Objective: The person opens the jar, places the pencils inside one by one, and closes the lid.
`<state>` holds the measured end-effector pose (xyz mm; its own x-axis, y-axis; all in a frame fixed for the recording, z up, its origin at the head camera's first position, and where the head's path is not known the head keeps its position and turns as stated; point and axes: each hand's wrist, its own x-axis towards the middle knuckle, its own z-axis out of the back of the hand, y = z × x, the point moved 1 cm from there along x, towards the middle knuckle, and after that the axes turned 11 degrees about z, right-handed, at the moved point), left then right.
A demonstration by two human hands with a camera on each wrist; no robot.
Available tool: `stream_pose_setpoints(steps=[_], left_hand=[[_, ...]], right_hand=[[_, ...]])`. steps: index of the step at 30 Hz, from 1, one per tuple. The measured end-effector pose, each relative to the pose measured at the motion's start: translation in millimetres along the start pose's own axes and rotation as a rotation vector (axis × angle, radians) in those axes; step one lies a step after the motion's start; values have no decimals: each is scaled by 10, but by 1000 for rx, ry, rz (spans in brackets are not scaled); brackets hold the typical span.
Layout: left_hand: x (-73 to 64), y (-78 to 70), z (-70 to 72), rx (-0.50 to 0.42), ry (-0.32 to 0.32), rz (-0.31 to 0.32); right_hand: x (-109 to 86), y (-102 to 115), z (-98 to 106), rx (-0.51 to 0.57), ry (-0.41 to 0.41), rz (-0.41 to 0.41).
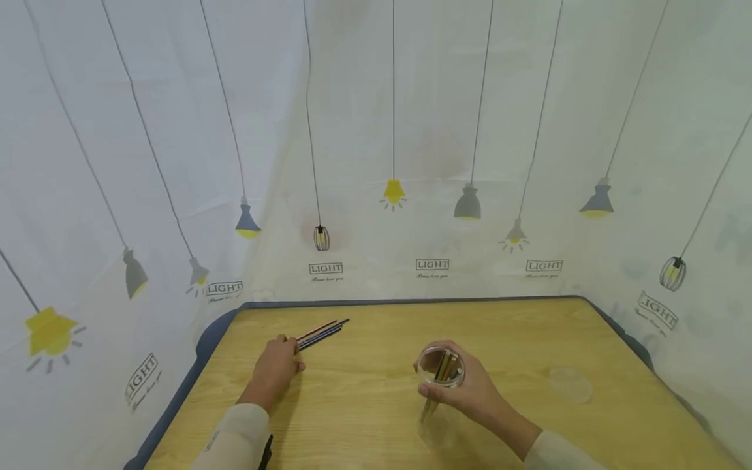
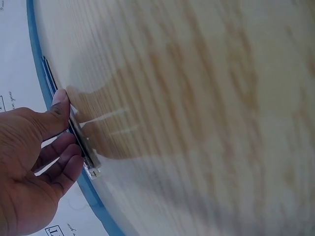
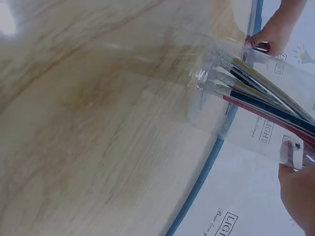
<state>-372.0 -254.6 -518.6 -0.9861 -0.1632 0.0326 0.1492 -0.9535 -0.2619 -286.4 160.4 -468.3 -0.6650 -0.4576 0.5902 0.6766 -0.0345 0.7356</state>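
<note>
My left hand is at the far left of the table, pinching a small bundle of thin pencils, dark blue and reddish. In the left wrist view, the thumb lies over the pencils and the fingers curl beneath, near a pale end with a silvery band. My right hand grips a clear plastic cylinder near its open top. Inside stand several more pencils, gold, black and red, their silvery ends at the cylinder's bottom.
A clear round lid lies on the wooden table to the right of the cylinder. Dark blue edging runs round the table, and a white curtain printed with lamps stands behind it and along both sides.
</note>
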Motion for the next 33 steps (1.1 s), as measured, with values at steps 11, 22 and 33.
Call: stream_pose_setpoints(steps=[11,22,33], left_hand=[[57,-1,19,-23,6,36],[86,35,-60,-123,55,68],[70,-17,-52,-126,35,34]], right_hand=[[-14,-50,-26,65,-49,-25],[-68,-105,-76,78,-74,-76],[-70,-124,-55,73,-78,-43]])
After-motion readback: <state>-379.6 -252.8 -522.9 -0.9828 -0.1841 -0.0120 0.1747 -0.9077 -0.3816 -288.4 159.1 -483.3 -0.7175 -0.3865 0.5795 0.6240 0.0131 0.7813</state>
